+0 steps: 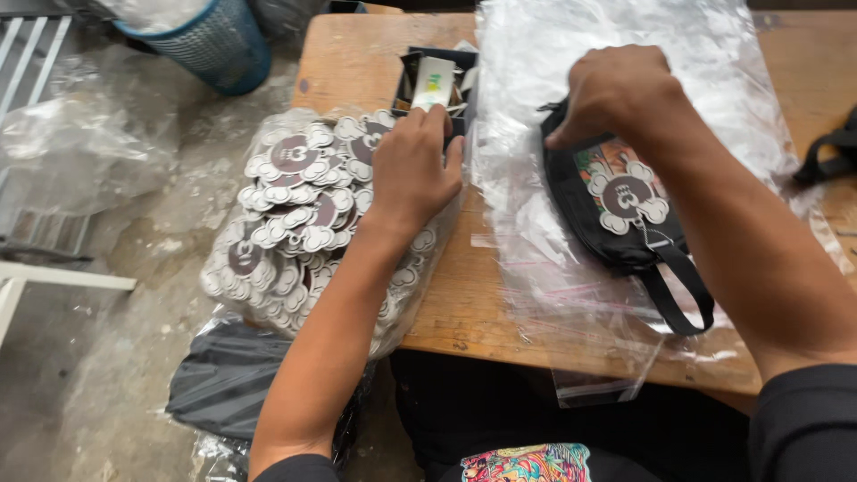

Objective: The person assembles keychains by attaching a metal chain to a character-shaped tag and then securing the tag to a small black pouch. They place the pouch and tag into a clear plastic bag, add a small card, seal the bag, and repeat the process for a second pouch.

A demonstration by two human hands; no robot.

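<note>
The left hand [412, 165] pinches a small card [434, 83]; lift it slowly. The right hand [616, 89] presses flat on the black bag [616, 234]; keep it steady.

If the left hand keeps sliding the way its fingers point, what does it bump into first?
Probably the small white card in the dark box. The left hand rests on the bag of flower-shaped tags, and its fingertips already look almost at the card, though depth is hard to judge.
</note>
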